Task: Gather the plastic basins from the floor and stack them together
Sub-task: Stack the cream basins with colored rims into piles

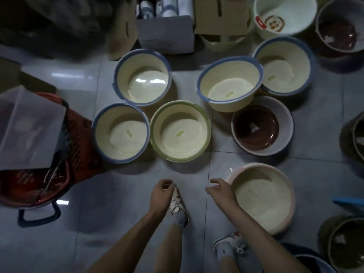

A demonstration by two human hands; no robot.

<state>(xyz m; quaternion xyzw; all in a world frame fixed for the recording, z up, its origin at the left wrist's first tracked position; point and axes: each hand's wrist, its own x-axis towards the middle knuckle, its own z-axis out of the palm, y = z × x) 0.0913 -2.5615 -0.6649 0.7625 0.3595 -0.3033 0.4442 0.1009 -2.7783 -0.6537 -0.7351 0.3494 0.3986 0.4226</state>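
Basins are spread over the tiled floor [110, 217]. Nearest, a pink-rimmed basin [262, 196], cream inside, is set at lower right. Ahead, a green-rimmed basin [180, 131] is placed mid-floor, touching a blue-rimmed basin [120, 133] on its left. A 2nd blue-rimmed basin [141, 77] is set just behind those two. To the right, a 3rd blue-rimmed basin [229, 83] is seen tilted, w/ its near edge over the far rim of a brown-bottomed basin [262, 125]. A 4th blue-rimmed basin [283, 66] is tucked just behind it.

The left hand [162, 191] is held above the floor by the toe of a shoe [177, 203], fingers loosely curled, nothing in it. The right hand [219, 189] is held just beside the pink rim, fingers relaxed; contact w/ the rim can't be told. The hands are kept apart.

Further out, a white basin [285, 14] w/ a red & brown print is seen top right, nr a cardboard box [220, 16] & a white box [165, 30]. At left, a red basket [78, 138] is partly covered by a clear lid [29, 129].
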